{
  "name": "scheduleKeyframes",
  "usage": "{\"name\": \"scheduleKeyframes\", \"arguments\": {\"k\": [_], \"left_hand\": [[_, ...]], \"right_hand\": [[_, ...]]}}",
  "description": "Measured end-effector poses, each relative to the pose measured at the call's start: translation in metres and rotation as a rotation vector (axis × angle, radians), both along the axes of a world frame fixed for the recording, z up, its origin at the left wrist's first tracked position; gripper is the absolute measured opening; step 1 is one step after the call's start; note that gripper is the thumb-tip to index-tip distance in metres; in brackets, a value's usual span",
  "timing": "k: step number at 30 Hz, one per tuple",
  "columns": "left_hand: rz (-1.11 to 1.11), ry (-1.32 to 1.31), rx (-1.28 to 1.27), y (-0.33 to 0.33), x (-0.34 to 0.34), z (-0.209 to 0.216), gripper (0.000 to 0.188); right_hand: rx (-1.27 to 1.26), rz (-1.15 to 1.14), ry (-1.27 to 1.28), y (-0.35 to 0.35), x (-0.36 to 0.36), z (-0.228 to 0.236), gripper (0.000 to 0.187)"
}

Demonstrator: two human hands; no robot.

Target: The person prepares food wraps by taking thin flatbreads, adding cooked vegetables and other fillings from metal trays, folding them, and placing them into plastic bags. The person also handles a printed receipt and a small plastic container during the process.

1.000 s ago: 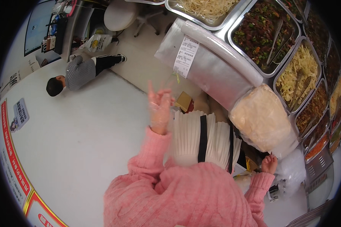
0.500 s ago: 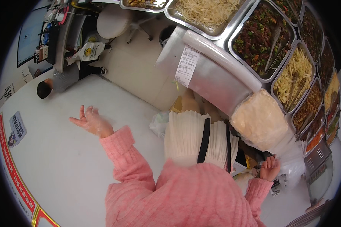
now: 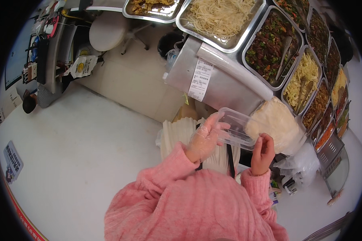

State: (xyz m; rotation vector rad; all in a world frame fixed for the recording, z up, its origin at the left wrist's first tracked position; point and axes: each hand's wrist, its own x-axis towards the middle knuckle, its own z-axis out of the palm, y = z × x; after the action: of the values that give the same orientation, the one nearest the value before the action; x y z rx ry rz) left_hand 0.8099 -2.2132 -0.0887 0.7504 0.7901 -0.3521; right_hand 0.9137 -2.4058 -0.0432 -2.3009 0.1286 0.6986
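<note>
In front of my body a clear plastic food container (image 3: 240, 140) is held between my two hands, tilted. My left hand (image 3: 205, 138), in a thin see-through glove, grips its left end with the fingers curled over the edge. On the opposite end, my right hand (image 3: 263, 154) closes its thumb and fingers at the corner; no glove shows on it. Just beyond the container lies a stack of pale, thin flatbreads (image 3: 275, 120) in a clear plastic bag, partly seen through the container.
Metal trays of cooked food (image 3: 271, 48), several with tongs, run along the far right. A steel counter (image 3: 225, 86) carries a roll of clear film (image 3: 237, 66) and paper slips (image 3: 200, 80). White plastic bags (image 3: 299, 166) hang at the right. Far left are a person (image 3: 46, 94) and a stool (image 3: 108, 32).
My left hand has swung in from the left, where it was stretched out with nothing in it. My right hand has come up from the bags at the right. Both now hold the container.
</note>
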Motion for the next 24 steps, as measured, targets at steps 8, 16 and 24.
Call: {"name": "scheduleKeyframes", "arguments": {"k": [8,16,24], "left_hand": [[0.625,0.21,0.458,0.138,-0.065,-0.012,0.051],[0.987,0.168,0.608,0.211,-0.116,0.007,0.046],[1.06,0.131,0.521,0.223,-0.165,-0.004,0.042]], "right_hand": [[1.39,0.194,0.287,0.074,0.036,0.103,0.071],[1.452,0.299,0.466,0.121,0.033,0.173,0.06],[0.893,0.07,0.539,0.144,-0.012,0.222,0.05]]}}
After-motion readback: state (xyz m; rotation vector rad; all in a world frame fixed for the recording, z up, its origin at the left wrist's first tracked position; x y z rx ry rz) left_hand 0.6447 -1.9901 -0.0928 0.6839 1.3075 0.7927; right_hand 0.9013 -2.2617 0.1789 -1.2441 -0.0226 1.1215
